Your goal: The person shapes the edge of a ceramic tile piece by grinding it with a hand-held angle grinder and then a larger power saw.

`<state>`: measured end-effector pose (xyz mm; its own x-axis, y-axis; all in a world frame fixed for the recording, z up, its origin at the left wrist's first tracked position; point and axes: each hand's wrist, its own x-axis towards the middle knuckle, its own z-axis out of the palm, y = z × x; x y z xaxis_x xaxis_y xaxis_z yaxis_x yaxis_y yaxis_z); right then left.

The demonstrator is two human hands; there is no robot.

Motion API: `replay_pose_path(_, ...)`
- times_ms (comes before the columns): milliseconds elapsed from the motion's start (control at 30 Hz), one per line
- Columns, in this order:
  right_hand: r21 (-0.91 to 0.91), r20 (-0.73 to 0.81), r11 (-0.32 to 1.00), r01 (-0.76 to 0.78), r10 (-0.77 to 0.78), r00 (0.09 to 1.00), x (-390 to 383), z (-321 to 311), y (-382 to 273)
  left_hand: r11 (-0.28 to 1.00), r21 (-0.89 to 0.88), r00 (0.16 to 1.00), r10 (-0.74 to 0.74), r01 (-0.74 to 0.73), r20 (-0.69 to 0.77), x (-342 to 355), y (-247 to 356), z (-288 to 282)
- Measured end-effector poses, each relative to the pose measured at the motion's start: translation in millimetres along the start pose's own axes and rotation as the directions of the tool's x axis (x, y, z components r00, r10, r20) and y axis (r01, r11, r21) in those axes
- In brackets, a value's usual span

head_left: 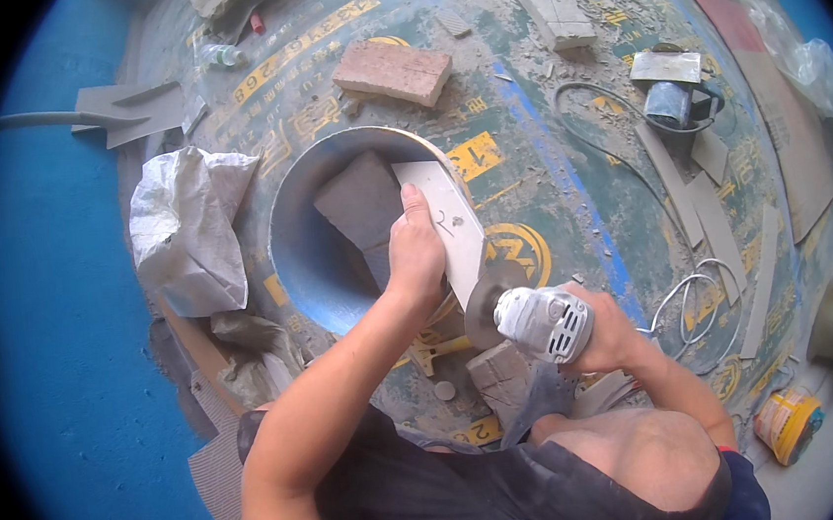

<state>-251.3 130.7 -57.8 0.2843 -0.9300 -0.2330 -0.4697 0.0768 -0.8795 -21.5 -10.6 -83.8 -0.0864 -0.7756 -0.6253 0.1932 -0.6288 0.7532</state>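
Observation:
My left hand (416,252) grips a cut piece of white tile (453,219), its thumb on the top face, which has a handwritten mark. The tile leans over the right side of a round blue bucket (301,270), in which a grey block (360,201) shows. My right hand (605,331) is wrapped round a dusty white angle grinder (553,325). Its cutting disc (490,305) is at the tile's lower end; whether it touches the edge I cannot tell.
A reddish brick (394,72) lies beyond the bucket, with a white woven sack (186,226) and a shovel (126,115) at left. Tile strips (716,229), a power cord (682,291) and a yellow tub (788,424) are on the right. Rubble and dust cover the floor sheet.

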Motion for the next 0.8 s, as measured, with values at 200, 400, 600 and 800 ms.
replay_pose_path(200, 0.081, -0.102, 0.996, -0.036, 0.044, 0.994, 20.2, -10.8, 0.4, 0.999, 0.038, 0.999, 0.009, -0.008, -0.039, 3.3, -3.1, -2.3)
replay_pose_path(400, 0.030, -0.023, 0.999, -0.038, 0.039, 0.999, 11.8, -12.6, -9.3, 0.999, 0.034, 0.999, -0.011, 0.012, -0.035, 2.4, -2.2, -0.9)
replay_pose_path(600, 0.066, -0.005, 0.997, -0.045, 0.045, 0.999, 7.4, -4.1, -4.5, 0.999, 0.040, 1.000, 0.000, 0.001, -0.027, 4.7, -6.5, -2.3)
replay_pose_path(800, 0.491, -0.049, 0.842, -0.221, 0.280, 0.959, 26.6, -18.7, 24.4, 0.999, 0.035, 1.000, 0.001, -0.001, -0.001, -2.1, 1.1, -8.1)
